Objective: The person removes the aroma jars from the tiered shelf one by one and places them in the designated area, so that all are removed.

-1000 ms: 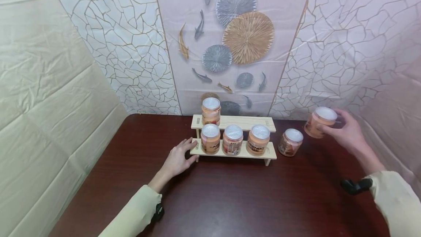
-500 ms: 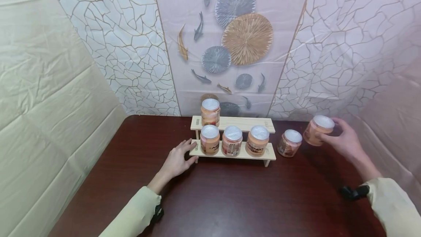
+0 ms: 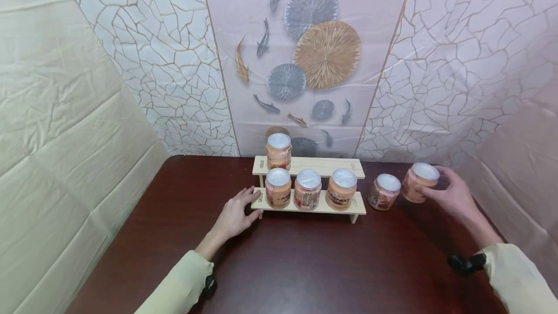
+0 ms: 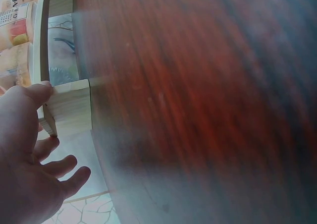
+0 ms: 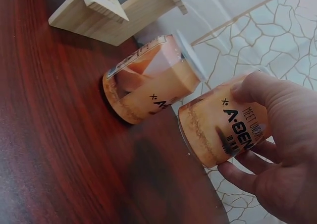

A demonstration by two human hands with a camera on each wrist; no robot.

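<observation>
A two-step wooden display rack stands on the table. Its lower step bears three jars with white lids: a left jar, a middle jar and a right jar. One more jar sits at the left end of the upper step. My left hand pinches the lower step's left end between thumb and fingers. To the rack's right, a jar stands upright on the table. Beside it my right hand grips another orange jar around its side, close above the tabletop.
The dark reddish-brown table stretches in front of the rack. A patterned cloth backdrop hangs just behind it. Plain cloth walls, a left one and a right one, flank the table.
My right hand has lowered the gripped jar toward the table, bringing it beside the standing jar. My left hand keeps its place at the rack's end.
</observation>
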